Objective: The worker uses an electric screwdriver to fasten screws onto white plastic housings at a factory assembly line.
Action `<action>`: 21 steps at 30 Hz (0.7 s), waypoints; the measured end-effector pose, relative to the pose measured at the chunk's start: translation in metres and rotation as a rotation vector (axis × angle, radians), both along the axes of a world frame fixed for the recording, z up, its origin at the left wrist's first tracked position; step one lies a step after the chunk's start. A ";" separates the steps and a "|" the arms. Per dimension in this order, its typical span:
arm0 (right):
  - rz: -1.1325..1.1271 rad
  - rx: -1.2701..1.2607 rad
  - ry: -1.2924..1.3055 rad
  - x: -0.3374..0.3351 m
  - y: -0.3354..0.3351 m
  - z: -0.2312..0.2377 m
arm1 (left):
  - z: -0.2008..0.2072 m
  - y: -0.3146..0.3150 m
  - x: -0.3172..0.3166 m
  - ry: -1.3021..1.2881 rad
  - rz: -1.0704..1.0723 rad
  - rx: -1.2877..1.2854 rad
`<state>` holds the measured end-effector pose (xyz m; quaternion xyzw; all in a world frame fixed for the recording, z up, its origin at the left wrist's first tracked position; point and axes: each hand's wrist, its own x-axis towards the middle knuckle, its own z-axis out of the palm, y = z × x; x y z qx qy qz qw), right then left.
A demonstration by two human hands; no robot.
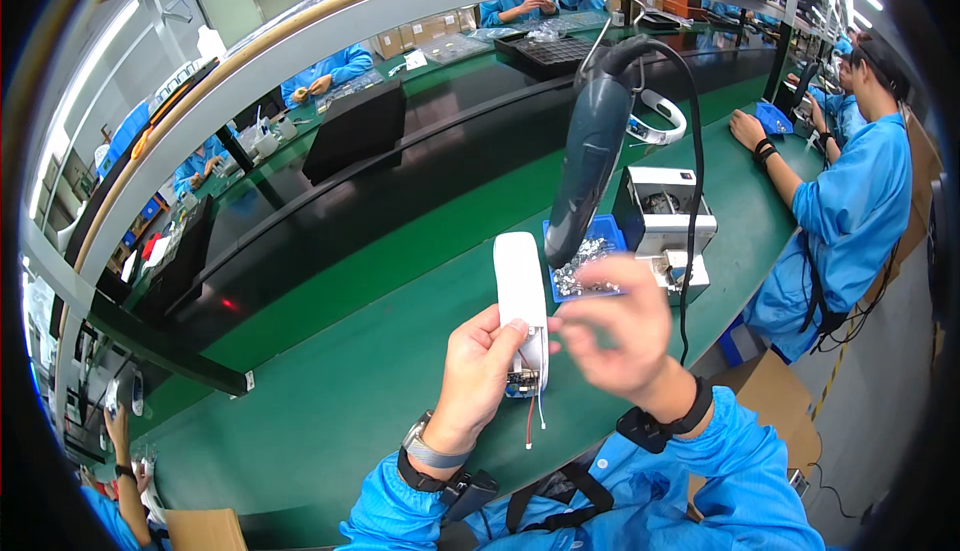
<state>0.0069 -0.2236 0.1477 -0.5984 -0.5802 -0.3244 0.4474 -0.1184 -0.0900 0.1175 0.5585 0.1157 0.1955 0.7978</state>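
White casing (520,276) was apparently being assembled, clasped in the left hand (478,369), wires (530,421) to be kept untrapped, any hold by the half-curled right hand (622,336) unclear

White housing (518,281), one. Hanging dark tool (592,141), one. Blue bin of metal parts (614,226), one. Wearer's hands (474,376), two; their black wristbands (697,408), two; watch (434,455), one.

the elongated plastic casing (519,279) is white, the long flat worktop (370,381) green, the rectangular plastic bin (609,230) blue.
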 end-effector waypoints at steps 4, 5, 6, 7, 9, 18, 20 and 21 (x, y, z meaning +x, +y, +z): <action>0.348 0.310 0.448 0.025 0.028 0.041 | 0.004 0.004 0.001 0.060 0.032 0.018; 0.692 0.314 0.740 0.030 0.037 0.044 | 0.003 0.005 0.002 0.066 0.026 0.022; 0.761 0.179 0.821 0.038 0.039 0.054 | 0.002 0.007 0.002 0.060 0.058 0.028; 0.828 0.042 0.899 0.046 0.039 0.064 | 0.001 0.008 0.002 0.054 0.090 0.033; 0.793 -0.024 0.898 0.063 0.036 0.074 | 0.001 0.008 0.006 0.048 0.078 0.026; 0.299 0.210 0.806 0.110 -0.024 0.054 | -0.003 0.011 0.010 0.052 0.077 0.000; 0.355 0.318 0.816 0.114 -0.033 0.034 | -0.002 0.006 0.014 0.072 0.116 0.022; 0.366 0.330 0.879 0.107 -0.040 0.030 | -0.001 0.003 0.016 0.061 0.119 0.032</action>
